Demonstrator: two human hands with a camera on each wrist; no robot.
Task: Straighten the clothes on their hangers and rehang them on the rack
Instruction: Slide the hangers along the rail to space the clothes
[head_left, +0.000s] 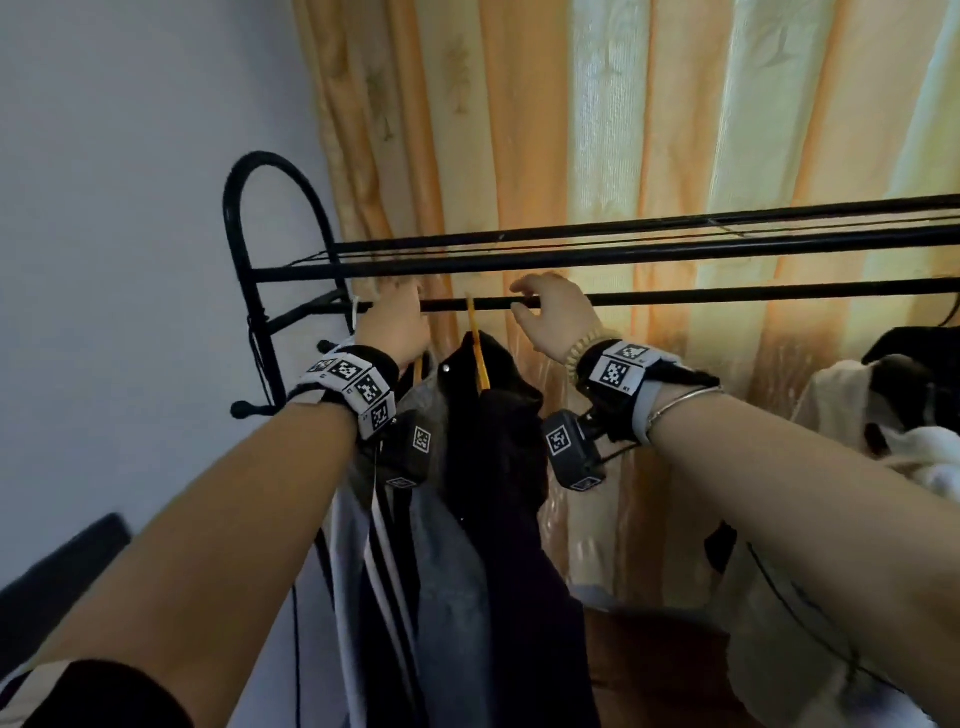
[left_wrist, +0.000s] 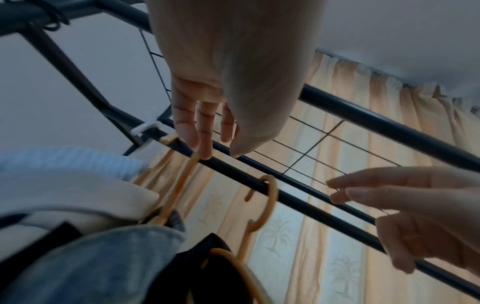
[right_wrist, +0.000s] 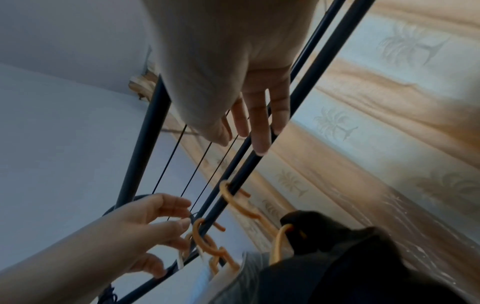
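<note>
A black clothes rack's hanging rail (head_left: 727, 297) runs across the head view. On it an orange hanger hook (head_left: 470, 312) carries a black garment (head_left: 493, 441); a denim jacket (head_left: 447, 545) and a striped dark garment (head_left: 384, 545) hang to its left. My left hand (head_left: 395, 322) reaches up to the rail left of that hook, its straight fingertips (left_wrist: 205, 148) touching the rail beside another orange hook (left_wrist: 191, 164). My right hand (head_left: 545, 317) is at the rail right of the hook (right_wrist: 233, 199), fingers (right_wrist: 259, 135) extended, one tip on the bar. Neither hand holds anything.
A wire top shelf (head_left: 623, 239) sits just above the rail. Orange and cream curtains (head_left: 675, 130) hang behind, a pale wall (head_left: 130, 208) is at left. A heap of cream and black clothes (head_left: 857, 415) lies at right. Dark furniture (head_left: 62, 571) stands at lower left.
</note>
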